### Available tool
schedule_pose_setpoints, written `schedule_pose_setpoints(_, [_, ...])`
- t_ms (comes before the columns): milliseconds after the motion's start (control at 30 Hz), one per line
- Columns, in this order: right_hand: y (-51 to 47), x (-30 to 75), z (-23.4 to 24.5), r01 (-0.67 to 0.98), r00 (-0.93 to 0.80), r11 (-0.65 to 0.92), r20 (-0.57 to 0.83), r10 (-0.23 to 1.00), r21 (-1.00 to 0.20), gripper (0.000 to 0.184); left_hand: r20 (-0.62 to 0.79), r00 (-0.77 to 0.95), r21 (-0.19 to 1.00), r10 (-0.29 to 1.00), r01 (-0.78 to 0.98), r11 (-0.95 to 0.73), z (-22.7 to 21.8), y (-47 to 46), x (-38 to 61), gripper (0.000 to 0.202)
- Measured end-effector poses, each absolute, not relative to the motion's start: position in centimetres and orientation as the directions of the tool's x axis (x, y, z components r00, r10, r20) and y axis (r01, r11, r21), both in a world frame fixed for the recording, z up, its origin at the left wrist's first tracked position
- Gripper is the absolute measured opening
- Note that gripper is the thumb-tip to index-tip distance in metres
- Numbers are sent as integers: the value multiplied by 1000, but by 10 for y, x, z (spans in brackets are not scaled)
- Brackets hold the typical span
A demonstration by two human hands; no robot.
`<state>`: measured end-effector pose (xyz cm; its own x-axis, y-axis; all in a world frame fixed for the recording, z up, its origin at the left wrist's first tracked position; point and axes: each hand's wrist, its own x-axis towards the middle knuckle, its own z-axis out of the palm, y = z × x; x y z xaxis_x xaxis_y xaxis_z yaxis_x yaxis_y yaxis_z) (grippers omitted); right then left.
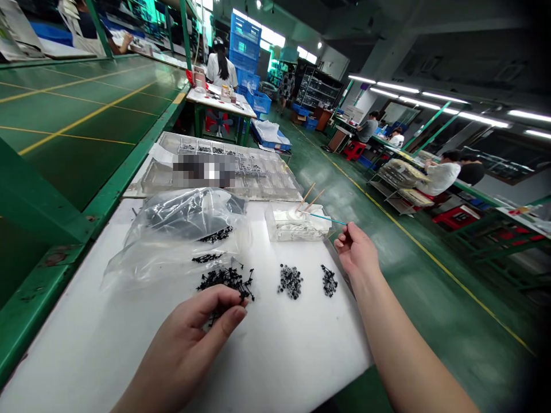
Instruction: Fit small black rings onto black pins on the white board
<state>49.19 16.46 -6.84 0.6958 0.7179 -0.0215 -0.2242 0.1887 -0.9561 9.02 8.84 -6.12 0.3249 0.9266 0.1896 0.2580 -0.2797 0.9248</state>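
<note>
My right hand [359, 249] grips a thin blue-green stick [329, 219] between thumb and fingers. The stick's far end reaches into a clear plastic box [297, 234] that holds a white substance; two wooden sticks [306, 198] also stand in it. My left hand [206, 327] is closed in a pinch at the near edge of a pile of small black stemmed parts [224, 279], with a black part at its fingertips. To the right lie a heap of small dark ring-like pieces [290, 281] and a smaller group of black stemmed parts [329, 280].
A clear plastic bag [185, 221] lies on the white tabletop [275, 344], more black parts showing at its edge. Behind it is a compartmented tray [275, 184], partly blurred out. A green conveyor frame [86, 252] runs along the left. Other people sit at benches farther back.
</note>
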Motion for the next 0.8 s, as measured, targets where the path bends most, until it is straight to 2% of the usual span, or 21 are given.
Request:
schedule_pose_setpoints(133, [166, 476, -64, -136, 730, 241, 67, 680, -961, 19, 185, 329, 923, 926, 266, -279, -64, 88, 90, 21])
schedule_pose_setpoints(300, [168, 469, -56, -69, 750, 300, 149, 644, -951, 46, 150, 333, 936, 931, 257, -242, -62, 88, 91, 22])
schedule_pose_setpoints(367, [163, 470, -46, -71, 755, 333, 168, 634, -940, 50, 119, 330, 944, 937, 256, -210, -60, 88, 91, 22])
schedule_pose_setpoints(500, [136, 459, -19, -133, 731, 375, 165, 662, -917, 47, 124, 332, 945, 935, 249, -214, -56, 87, 91, 18])
schedule_pose_setpoints(700, [73, 412, 5, -276, 650, 338, 84, 755, -900, 40, 230, 295, 940, 927, 180, -290, -45, 82, 93, 10])
schedule_pose_setpoints(800, [48, 391, 4, -315, 608, 305, 56, 792, -899, 26, 248, 275, 949, 929, 124, -290, -40, 79, 94, 7])
